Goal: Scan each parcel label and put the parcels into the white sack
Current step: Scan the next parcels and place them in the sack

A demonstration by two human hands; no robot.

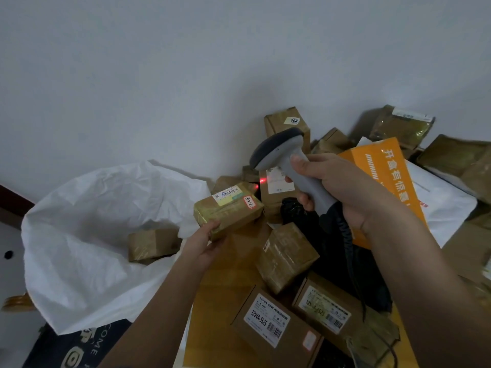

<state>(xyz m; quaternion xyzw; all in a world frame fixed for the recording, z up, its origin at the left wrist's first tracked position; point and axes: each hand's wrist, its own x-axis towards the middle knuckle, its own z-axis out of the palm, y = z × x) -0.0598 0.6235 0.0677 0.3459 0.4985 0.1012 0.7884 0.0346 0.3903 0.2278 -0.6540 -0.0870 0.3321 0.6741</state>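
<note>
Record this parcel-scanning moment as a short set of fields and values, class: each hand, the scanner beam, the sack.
Left hand: holds a tape-wrapped parcel from below, label up
Right hand: grips a grey scanner
Beam: red spots at the held parcel's far edge and on a box label behind, not on the held parcel's barcode
White sack: open, one brown parcel inside
Waiting: more parcels piled to the right

A white sack [87, 235] lies open beside brown cardboard parcels. One brown, glossy-taped parcel [228, 208] carries a white label with a black barcode and a red-edged sticker. A grey scanner [287, 160] with a dark head casts red light spots. An orange box [385, 176] bears white characters. A black bag [332, 248] lies among them.
</note>
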